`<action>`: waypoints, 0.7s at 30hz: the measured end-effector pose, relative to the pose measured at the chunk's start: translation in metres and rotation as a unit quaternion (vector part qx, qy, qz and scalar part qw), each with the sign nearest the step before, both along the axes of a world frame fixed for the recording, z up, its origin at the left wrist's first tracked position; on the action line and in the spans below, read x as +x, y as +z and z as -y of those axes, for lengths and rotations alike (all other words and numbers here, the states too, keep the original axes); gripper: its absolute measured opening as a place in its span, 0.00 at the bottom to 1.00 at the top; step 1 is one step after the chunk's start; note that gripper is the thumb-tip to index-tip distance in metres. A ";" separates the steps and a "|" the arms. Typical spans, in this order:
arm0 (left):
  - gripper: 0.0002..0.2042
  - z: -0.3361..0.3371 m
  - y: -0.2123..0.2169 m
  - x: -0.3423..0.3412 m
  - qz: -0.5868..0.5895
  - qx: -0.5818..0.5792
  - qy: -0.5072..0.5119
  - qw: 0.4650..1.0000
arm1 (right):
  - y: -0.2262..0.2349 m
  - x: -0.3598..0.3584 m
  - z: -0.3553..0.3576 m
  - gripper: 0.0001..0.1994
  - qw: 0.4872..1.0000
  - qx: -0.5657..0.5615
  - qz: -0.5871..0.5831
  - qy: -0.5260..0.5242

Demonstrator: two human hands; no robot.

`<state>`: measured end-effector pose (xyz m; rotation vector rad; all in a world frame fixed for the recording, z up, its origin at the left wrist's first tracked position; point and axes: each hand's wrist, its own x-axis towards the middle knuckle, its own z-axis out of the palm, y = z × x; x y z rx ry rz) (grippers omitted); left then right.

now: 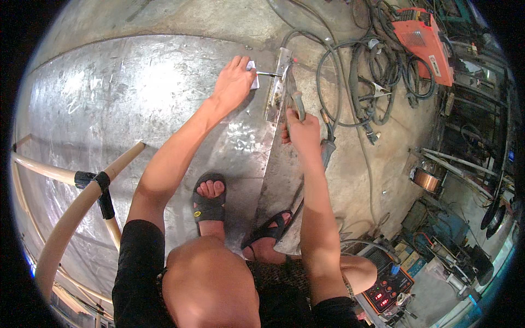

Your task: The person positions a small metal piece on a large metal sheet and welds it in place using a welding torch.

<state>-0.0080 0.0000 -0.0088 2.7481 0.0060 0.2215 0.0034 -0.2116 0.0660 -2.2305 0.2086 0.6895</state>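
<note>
My left hand (234,82) pinches a white scrap around a thin rod (268,73), just left of the small metal bracket (280,82) lying on the big steel sheet (136,98). My right hand (302,128), just below the bracket, grips the tool handle (298,105) tight. I judge steadiness matters: keep the rod level against the bracket.

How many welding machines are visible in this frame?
2. An orange welding machine lies on the floor at upper right among the cables; a dark welding machine with a red display sits at lower right, beside the person's right arm. Others may be hidden in the clutter.
</note>
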 end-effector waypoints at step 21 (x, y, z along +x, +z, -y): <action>0.08 0.000 -0.002 -0.003 0.024 -0.030 0.016 0.999 | -0.003 0.014 -0.011 0.21 0.944 -0.255 0.116 0.174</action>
